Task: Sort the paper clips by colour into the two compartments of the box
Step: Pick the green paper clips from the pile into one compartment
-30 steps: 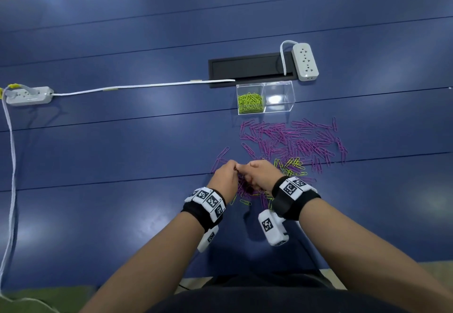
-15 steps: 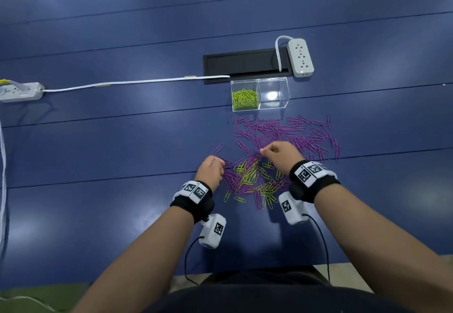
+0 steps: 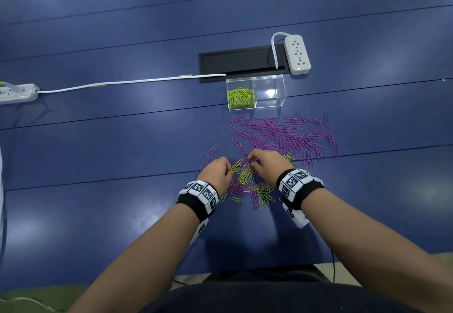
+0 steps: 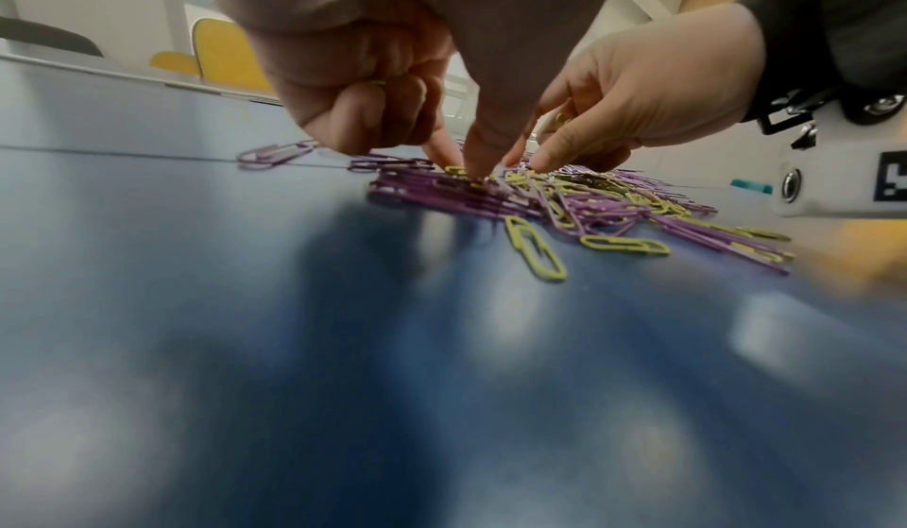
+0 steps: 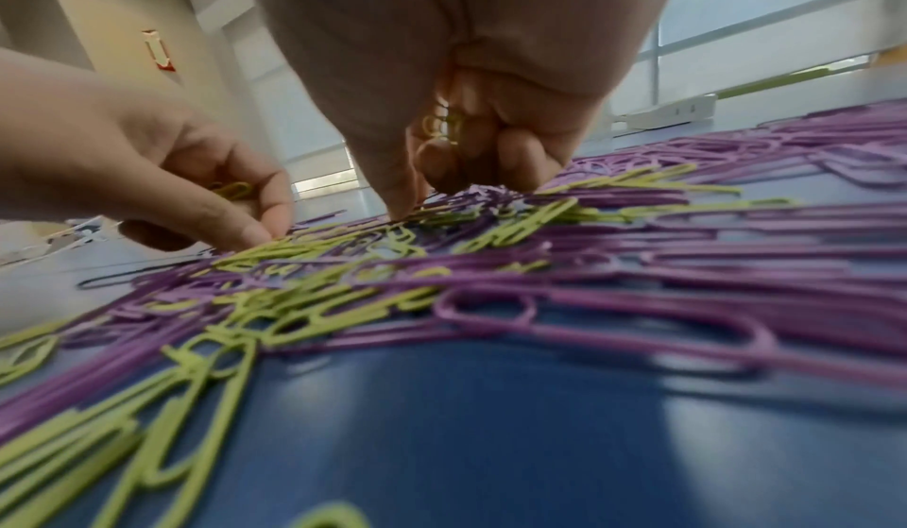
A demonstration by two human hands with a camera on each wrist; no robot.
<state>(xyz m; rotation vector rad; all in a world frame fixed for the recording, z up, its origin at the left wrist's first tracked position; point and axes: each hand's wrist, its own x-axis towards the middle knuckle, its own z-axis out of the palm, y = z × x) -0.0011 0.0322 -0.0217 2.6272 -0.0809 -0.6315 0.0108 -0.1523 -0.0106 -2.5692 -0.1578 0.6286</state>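
A clear two-compartment box [image 3: 255,77] stands beyond the clips; its left half holds green clips [image 3: 240,97], its right half [image 3: 269,90] looks empty. Purple clips [image 3: 282,136] lie spread in front of it. Nearer me is a mixed green and purple pile [image 3: 247,178]. My left hand [image 3: 229,169] pinches at the pile's left side, thumb and forefinger down [image 4: 466,166], with a green clip [image 5: 231,189] kept in its curled fingers. My right hand [image 3: 252,162] works the pile's far side, thumb tip on the clips [image 5: 412,203], and holds several green clips [image 5: 442,125] in its palm.
Behind the box are a black cable slot [image 3: 241,63] and a white power strip [image 3: 297,54]. A white cable [image 3: 132,82] runs left to a second power strip [image 3: 17,93]. The blue table's near edge [image 3: 220,271] is close to my body.
The hands were touching a second ago, then parted over the pile. Now the right hand has come back left, close to the left hand, both with fingertips down on the mixed clips.
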